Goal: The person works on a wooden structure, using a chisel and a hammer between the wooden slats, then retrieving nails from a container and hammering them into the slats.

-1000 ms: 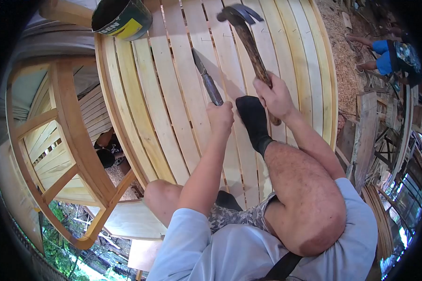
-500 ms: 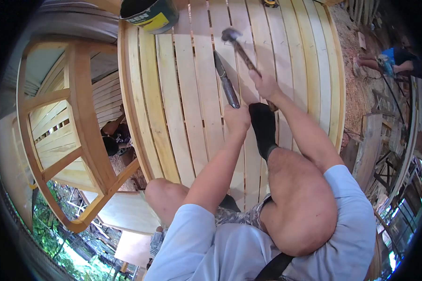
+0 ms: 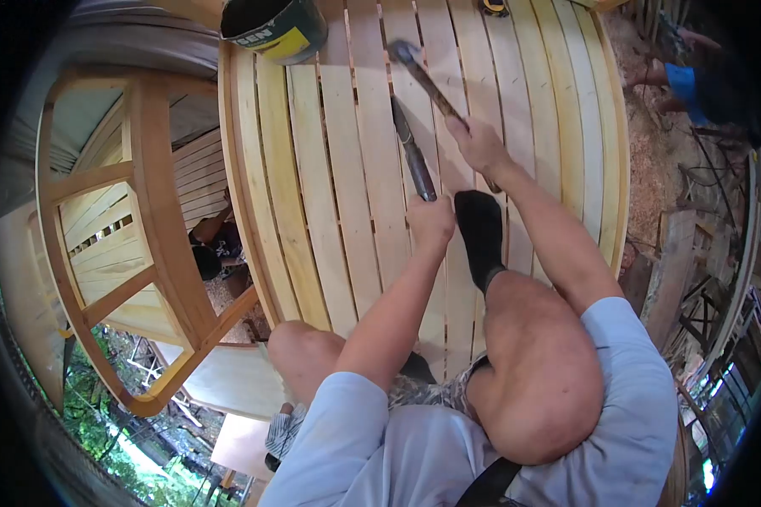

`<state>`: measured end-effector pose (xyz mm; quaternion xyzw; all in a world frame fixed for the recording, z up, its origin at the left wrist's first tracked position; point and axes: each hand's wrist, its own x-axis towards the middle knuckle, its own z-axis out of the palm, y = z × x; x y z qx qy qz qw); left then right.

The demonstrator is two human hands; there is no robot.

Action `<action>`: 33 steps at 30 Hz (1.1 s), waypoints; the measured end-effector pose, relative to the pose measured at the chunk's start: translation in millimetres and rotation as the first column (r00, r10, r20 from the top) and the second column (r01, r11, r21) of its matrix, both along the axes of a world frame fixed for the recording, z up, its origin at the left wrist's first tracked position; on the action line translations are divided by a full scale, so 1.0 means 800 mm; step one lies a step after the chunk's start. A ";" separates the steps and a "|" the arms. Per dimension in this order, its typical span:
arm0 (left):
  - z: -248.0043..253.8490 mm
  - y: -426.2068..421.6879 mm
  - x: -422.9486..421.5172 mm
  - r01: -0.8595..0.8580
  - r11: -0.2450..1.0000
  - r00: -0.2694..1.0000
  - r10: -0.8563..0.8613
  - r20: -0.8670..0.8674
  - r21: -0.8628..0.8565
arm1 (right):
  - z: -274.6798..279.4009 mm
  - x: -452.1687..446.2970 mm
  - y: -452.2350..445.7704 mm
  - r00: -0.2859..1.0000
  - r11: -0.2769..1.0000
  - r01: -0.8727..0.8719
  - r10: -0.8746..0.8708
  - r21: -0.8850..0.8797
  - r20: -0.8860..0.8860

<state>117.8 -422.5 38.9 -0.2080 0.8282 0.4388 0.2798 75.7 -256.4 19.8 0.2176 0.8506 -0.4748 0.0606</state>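
Note:
My left hand (image 3: 431, 221) is wrapped round the lower end of a dark chisel (image 3: 416, 165), whose narrow blade points away from me over the slats. In my right hand (image 3: 482, 148) is a hammer (image 3: 435, 93), gripped by its wooden handle. The hammer's metal head is slightly blurred and stands beyond the chisel's tip, apart from it. Beneath both tools lies a slatted wooden panel (image 3: 347, 177) of pale boards, on which I sit. My foot in a black sock (image 3: 479, 232) rests just right of my left hand.
A dark green bucket (image 3: 283, 34) stands at the panel's far left. A yellow and black tape measure (image 3: 494, 8) lies at the far edge. To the left is a wooden frame (image 3: 165, 220), with a person (image 3: 220, 241) behind it. Another person (image 3: 719, 93) is at right, near stacked lumber (image 3: 672, 262).
The hammer head has shifted up and left, farther past the chisel's tip. My left hand keeps its grip on the chisel. The person at right has moved up in view.

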 end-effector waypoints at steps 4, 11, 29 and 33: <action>-0.028 -0.004 0.005 0.002 1.000 1.000 -0.003 0.012 0.026 | 0.022 0.024 -0.017 0.928 0.938 -0.020 -0.112 -0.347 -0.357; -0.047 -0.007 0.005 -0.035 0.994 0.999 0.037 -0.015 0.108 | -0.060 0.046 0.038 0.988 0.995 0.102 -0.102 0.011 0.119; 0.044 -0.047 0.084 -0.003 0.896 0.964 -0.116 0.239 0.443 | -0.067 0.305 0.023 0.833 0.816 0.536 -0.469 -0.215 0.295; 0.022 -0.028 0.028 0.015 0.888 0.959 -0.142 0.243 0.459 | -0.060 0.304 0.029 0.850 0.795 0.509 -0.403 -0.330 0.338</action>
